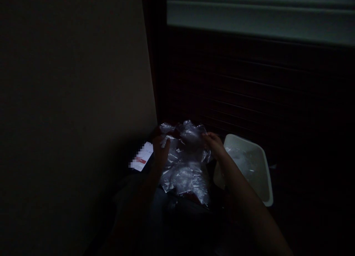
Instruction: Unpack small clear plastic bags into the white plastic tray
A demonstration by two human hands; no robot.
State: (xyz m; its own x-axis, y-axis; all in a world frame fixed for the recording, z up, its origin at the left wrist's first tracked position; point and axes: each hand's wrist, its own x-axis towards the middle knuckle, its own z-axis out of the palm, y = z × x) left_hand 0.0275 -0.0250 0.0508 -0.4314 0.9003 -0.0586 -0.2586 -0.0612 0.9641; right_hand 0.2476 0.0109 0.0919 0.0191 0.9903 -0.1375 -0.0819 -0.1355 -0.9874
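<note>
Clear, crinkled plastic bags lie in a shiny heap in front of me, low in the middle of the view. My left hand is at the heap's left side, thumb and fingers closed on a bit of the clear plastic. On the far right side, my right hand pinches the edge of a clear plastic bag between thumb and fingertips. The dim light hides most finger detail, and I cannot tell how many bags overlap.
A white plastic tub with clear plastic inside stands by my right forearm. Left of my left hand is a lit phone screen. A pale wall rises at left, and dark slatted panelling stands behind.
</note>
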